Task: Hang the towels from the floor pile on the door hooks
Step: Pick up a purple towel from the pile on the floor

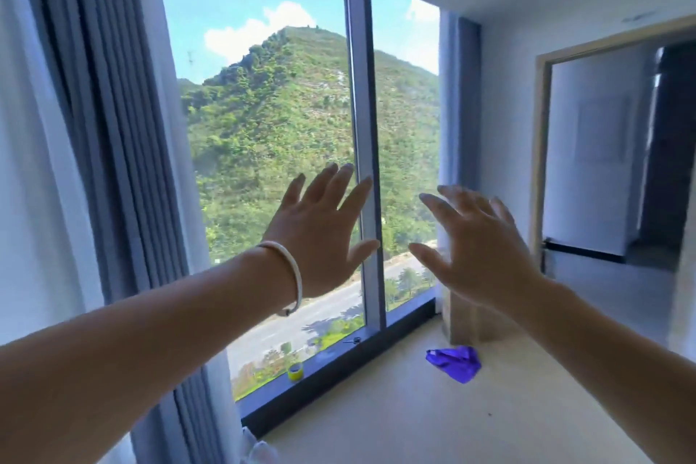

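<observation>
Sunlit glass filled the room's far wall, the window (271, 147) showing a green hill and a road below; grey curtains (113, 124) hung at its left, and a doorway (610, 147) stood open on the right. My left hand (320, 234) and right hand (486, 249) were both raised before the glass, fingers spread straight, each grip wide open and holding nothing; a white bangle (292, 275) sat on my left wrist. No towel pile or door hooks showed; only a purple bag (454, 362) lay on the pale floor (414, 418), with a small yellow tape roll (295, 372) on the window ledge. To do this step well, I judged I should turn, find the pile first, then lift one towel by its edge.
</observation>
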`<state>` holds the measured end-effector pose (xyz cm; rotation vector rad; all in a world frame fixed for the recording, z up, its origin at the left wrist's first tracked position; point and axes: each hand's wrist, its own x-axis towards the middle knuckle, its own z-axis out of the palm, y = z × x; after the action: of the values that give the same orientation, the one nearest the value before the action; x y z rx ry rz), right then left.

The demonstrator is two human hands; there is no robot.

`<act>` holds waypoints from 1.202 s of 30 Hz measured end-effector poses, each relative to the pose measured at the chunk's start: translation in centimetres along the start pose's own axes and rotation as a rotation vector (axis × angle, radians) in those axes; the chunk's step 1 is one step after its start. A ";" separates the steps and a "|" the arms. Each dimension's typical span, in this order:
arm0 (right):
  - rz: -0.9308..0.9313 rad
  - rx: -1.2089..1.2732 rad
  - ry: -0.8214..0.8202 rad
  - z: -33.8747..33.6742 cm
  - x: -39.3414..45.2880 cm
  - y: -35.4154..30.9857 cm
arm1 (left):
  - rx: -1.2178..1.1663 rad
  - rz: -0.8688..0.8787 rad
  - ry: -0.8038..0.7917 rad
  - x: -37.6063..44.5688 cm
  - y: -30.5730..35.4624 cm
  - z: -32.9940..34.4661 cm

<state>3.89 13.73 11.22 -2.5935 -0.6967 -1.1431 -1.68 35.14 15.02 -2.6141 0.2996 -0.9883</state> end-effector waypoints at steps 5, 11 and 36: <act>0.178 -0.159 -0.060 -3.2 -4.1 12.6 | -0.179 0.110 0.047 8.0 11.3 3.7; 0.354 -0.317 -0.110 -7.7 -10.6 25.2 | -0.356 0.226 0.075 15.0 26.3 5.6; 0.614 -0.551 -0.160 -6.8 -13.4 52.6 | -0.554 0.488 0.200 35.4 52.9 14.8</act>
<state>18.34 -38.70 5.20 -3.0149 0.4573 -1.0210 30.20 -21.15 6.02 -2.6675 1.3574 -1.0951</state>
